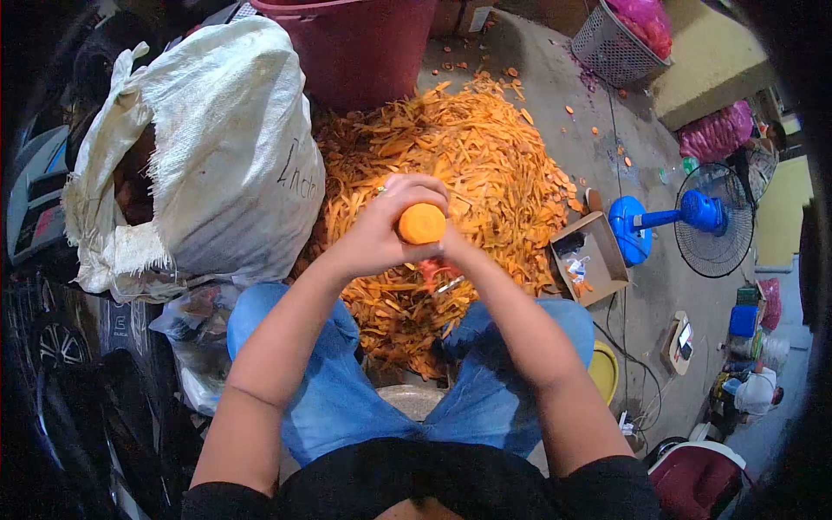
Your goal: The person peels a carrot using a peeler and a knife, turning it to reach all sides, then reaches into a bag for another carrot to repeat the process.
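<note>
My left hand [381, 224], with a ring on one finger, is wrapped round a carrot [422, 224]. The carrot's round orange end faces me. Close against it, my right hand [449, 242] is mostly hidden behind the carrot and the left hand. A red-handled peeler [438, 276] with a shiny metal part shows blurred just below the right hand, and its grip is only partly visible. Beneath both hands spreads a large heap of orange carrot peelings [494, 173], reaching between my knees.
A white woven sack [230, 147] stands at left, beside a dark red tub [355, 52]. On the right are a cardboard box [591, 260], a blue fan [667, 217] lying sideways in view, cables and a grey basket [615, 48]. Another person [756, 392] is farther off.
</note>
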Available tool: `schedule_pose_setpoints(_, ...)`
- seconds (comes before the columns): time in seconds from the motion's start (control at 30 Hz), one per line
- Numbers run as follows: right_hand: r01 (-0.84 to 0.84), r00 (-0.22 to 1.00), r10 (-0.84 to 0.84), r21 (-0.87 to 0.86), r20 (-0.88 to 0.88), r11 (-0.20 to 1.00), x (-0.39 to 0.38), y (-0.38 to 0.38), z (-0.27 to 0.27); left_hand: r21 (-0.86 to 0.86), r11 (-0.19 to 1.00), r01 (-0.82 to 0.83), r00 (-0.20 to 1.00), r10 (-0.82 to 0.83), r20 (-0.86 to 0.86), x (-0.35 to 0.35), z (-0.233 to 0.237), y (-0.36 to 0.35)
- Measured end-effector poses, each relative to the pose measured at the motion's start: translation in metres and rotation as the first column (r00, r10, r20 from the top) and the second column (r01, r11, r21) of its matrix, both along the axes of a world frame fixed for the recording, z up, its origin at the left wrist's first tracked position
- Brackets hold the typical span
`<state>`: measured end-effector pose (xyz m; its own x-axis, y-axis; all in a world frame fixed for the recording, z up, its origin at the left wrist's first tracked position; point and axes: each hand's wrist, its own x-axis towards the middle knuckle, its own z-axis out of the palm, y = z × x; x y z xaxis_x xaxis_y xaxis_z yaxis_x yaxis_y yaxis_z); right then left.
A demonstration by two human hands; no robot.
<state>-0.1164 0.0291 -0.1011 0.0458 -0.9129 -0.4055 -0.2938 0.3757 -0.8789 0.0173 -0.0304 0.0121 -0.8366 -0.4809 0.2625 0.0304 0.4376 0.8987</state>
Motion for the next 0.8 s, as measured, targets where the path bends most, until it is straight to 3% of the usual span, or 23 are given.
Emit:
schedule_pose_setpoints(0.03,0.003,1.0,-0.003,0.001,0.002,1.0,0.013,0.001,0.013,-0.213,0.974,-0.079,0.996,0.066,-0.064,-0.002,-0.002,0.001)
schedule_pose_setpoints(0.07,0.104,0.96,-0.093,-0.027,0.264,0.994,0.025,0.001,0.028,-0.139,0.988,-0.066,0.998,0.066,-0.005,-0.001,-0.005,0.0)
schedule_pose_setpoints(0.1,0.205,0.845,-0.162,-0.03,0.509,0.978,0.033,0.0,0.039,-0.14,0.988,-0.066,0.998,0.067,-0.002,0.001,-0.005,0.0)
schedule_pose_setpoints(0.13,0.203,0.846,-0.159,-0.032,0.509,0.979,0.035,-0.003,0.039,-0.082,0.99,-0.116,0.993,0.116,-0.001,0.002,-0.006,0.0)
schedule_pose_setpoints(0.2,0.435,0.506,-0.409,0.185,0.759,0.881,0.034,-0.007,0.04,-0.01,0.979,-0.203,0.979,0.203,0.025,0.004,-0.005,-0.001)
schedule_pose_setpoints(0.23,0.438,0.506,-0.41,0.184,0.759,0.88,0.028,-0.009,0.038,-0.011,0.98,-0.199,0.98,0.2,0.023,0.005,-0.005,-0.004)
schedule_pose_setpoints(0.3,0.502,0.388,-0.526,0.305,0.757,0.809,0.01,-0.013,0.033,-0.061,0.962,-0.265,0.963,0.267,0.04,0.006,-0.006,-0.01)
schedule_pose_setpoints(0.33,0.603,0.424,-0.457,0.132,0.782,0.786,0.004,-0.016,0.032,-0.051,0.957,-0.286,0.954,0.289,0.078,0.007,-0.006,-0.012)
schedule_pose_setpoints(0.37,0.604,0.423,-0.457,0.133,0.783,0.786,-0.004,-0.016,0.033,-0.052,0.957,-0.284,0.955,0.287,0.079,0.008,-0.009,-0.015)
schedule_pose_setpoints(0.43,0.515,0.756,-0.409,-0.078,0.512,0.854,-0.018,-0.015,0.053,-0.055,0.949,-0.311,0.932,0.316,0.179,0.008,-0.018,-0.019)
schedule_pose_setpoints(0.5,0.508,0.812,-0.407,-0.164,0.418,0.846,-0.026,-0.022,0.035,-0.083,0.948,-0.306,0.919,0.317,0.233,0.005,-0.022,-0.02)
schedule_pose_setpoints(0.53,0.437,0.9,-0.399,-0.391,0.177,0.81,-0.028,-0.024,0.028,-0.033,0.961,-0.273,0.921,0.271,0.281,0.004,-0.025,-0.019)
schedule_pose_setpoints(0.57,0.298,0.905,-0.417,-0.58,-0.081,0.758,-0.03,-0.024,0.022,0.02,0.971,-0.24,0.92,0.22,0.325,0.002,-0.027,-0.017)
schedule_pose_setpoints(0.6,0.213,0.855,-0.408,-0.5,-0.32,0.839,-0.02,-0.012,0.065,0.279,0.912,-0.301,0.887,0.161,0.433,-0.001,-0.011,-0.01)
schedule_pose_setpoints(0.63,0.215,0.855,-0.409,-0.499,-0.32,0.84,-0.018,-0.009,0.077,0.28,0.912,-0.3,0.887,0.158,0.434,-0.003,-0.015,-0.01)
schedule_pose_setpoints(0.7,0.118,0.784,-0.379,-0.482,-0.491,0.868,-0.015,-0.007,0.086,0.386,0.848,-0.363,0.921,0.263,0.287,-0.004,-0.029,-0.012)
schedule_pose_setpoints(0.77,0.056,0.773,-0.381,-0.544,-0.507,0.837,-0.023,-0.005,0.088,0.318,0.869,-0.38,0.912,0.295,0.284,-0.005,-0.034,-0.018)
schedule_pose_setpoints(0.8,-0.012,0.753,-0.29,-0.454,-0.59,0.891,-0.025,-0.003,0.099,0.39,0.84,-0.378,0.92,0.294,0.259,-0.006,-0.031,-0.018)
